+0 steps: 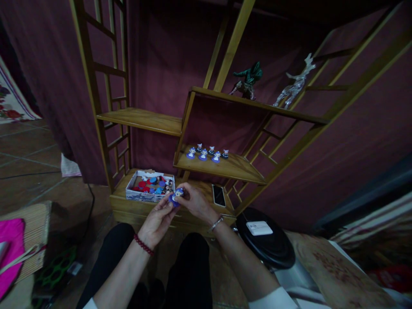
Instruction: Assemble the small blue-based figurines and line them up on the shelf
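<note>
Between my two hands is a small purple-and-white figurine [177,195] on a purple round base. My left hand [159,219] grips it by the base from the lower left. From the right, the fingers of my right hand [195,201] close on its upper part. Just behind my left hand stands an open cardboard box [135,195] of loose figurines and red, blue and purple round bases. On the small middle shelf [238,169], similar purple figurines [203,154] stand in a front row, with darker figurines [211,150] behind them.
A phone [219,195] lies on the lower shelf, right of my hands. On the upper shelf stand a dark green statuette [247,81] and a clear deer figure [296,83]. A black round-lidded bin [265,240] with a white packet [259,228] on top is at right.
</note>
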A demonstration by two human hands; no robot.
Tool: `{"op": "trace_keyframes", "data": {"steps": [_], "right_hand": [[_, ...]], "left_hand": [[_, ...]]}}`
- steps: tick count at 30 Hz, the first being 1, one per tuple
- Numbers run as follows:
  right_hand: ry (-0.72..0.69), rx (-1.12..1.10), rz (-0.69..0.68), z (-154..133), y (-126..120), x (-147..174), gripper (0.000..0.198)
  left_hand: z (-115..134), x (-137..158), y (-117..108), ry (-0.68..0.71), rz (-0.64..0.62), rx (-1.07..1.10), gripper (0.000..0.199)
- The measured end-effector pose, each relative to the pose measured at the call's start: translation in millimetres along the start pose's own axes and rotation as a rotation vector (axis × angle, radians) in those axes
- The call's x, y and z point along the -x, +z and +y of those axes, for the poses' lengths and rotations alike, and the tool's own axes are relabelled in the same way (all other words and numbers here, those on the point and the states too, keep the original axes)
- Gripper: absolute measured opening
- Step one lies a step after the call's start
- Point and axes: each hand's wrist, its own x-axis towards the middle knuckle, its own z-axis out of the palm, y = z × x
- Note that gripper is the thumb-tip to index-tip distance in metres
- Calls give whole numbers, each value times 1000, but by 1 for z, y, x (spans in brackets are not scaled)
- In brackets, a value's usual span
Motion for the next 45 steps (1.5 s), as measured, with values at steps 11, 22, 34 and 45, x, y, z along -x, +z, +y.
{"op": "trace_keyframes", "data": {"steps": [11,22,34,45], "right_hand": [[-26,18,33,-4,2,4,33],[-40,-28,-31,1,-4,6,30],[-32,-109,-111,0,-16,3,29],[5,-252,-142,13,-9,-4,32]], "left_hand": [[1,2,5,39,10,6,27],[2,5,6,-7,33,-23,26],[4,7,10,-69,14,-70,16],[8,10,6,-62,56,-75,10]]}}
